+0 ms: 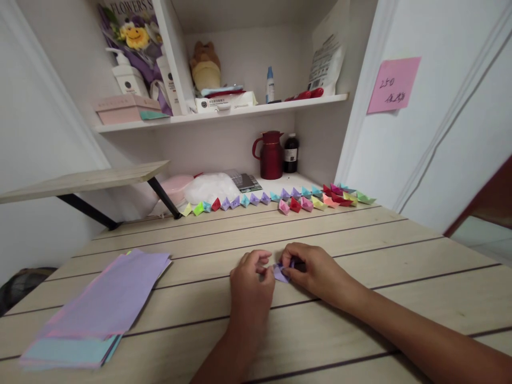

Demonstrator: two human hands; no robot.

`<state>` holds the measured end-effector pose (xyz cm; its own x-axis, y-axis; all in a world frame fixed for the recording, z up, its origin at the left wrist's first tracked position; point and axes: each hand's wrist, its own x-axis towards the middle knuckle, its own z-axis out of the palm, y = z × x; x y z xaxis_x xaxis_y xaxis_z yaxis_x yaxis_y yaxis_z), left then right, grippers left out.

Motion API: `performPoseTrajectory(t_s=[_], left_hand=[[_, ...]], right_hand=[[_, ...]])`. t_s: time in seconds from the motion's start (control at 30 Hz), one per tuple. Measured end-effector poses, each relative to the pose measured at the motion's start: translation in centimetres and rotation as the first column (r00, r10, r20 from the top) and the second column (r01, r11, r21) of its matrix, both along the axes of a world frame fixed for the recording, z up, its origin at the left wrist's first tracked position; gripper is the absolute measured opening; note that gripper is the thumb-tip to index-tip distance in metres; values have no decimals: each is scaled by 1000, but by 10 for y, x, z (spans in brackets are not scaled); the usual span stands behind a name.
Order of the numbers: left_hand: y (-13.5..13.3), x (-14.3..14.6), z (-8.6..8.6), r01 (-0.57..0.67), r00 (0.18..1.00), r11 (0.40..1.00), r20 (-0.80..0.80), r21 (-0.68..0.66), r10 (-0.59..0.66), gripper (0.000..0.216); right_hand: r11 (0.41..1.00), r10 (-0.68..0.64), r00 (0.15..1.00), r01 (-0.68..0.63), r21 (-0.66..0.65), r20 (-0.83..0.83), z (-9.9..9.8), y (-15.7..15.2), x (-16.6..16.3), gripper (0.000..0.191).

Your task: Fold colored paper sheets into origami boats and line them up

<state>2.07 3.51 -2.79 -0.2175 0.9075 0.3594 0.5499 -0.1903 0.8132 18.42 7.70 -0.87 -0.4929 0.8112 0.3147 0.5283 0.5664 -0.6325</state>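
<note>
This looks like a room in a home, set up as a small craft corner. A wooden desk (360,245) stands against a white built-in shelf (224,113) that holds household things: a plush toy (205,65), lotion bottles (127,74), a flower bouquet (134,32) and a red thermos jug (270,154). A row of folded paper boats (280,200), a stack of coloured paper sheets (100,309) and a pink sticky note (393,84) on the wall suit a private hobby space.

Left hand (252,277) and right hand (314,269) close together near the middle, fingers curled inward and pinched. Forearms bare, angled in from near edge, right one from far right.
</note>
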Motion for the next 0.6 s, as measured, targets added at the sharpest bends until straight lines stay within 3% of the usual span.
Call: performPoseTrajectory(t_s=[0.27,0.6], left_hand=[[-5,9,10,99,995,995,12,-25,-99,16],[0,8,-1,44,989,999,-138,-4,-44,25]], right_hand=[[999,4,999,-6,50,44,1,0,0,10],[999,27,999,-28,47,32,0,0,-1,6]])
